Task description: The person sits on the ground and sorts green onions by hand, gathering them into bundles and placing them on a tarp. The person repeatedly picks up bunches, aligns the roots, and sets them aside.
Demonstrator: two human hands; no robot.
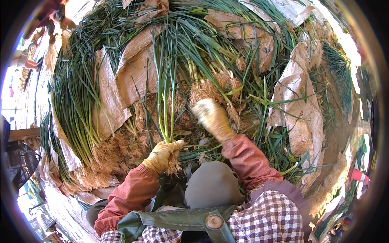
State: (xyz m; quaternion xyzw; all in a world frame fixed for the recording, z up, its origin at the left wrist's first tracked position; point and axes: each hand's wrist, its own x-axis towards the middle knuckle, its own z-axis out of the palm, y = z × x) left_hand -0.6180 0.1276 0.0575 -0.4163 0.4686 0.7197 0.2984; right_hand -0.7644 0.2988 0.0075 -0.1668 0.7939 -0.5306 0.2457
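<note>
My left hand (163, 154), in a dirty yellowish glove, grips a small bunch of green onions (167, 101) near their roots; the stalks rise upright and brown root hairs hang below the fist. My right hand (211, 117), also gloved and blurred, reaches forward into a pile of green onions with sandy roots (210, 87). It touches the root ends; I cannot tell whether it holds any. Both sleeves are rust red, and a green apron strap with a checked shirt shows at the bottom.
Heaps of long green onions (77, 97) lie all around on brown woven sacks (133, 69). More sacks (298, 109) lie on the right. A grey knee (212, 184) sits between my arms. Loose leaves and roots cover the ground.
</note>
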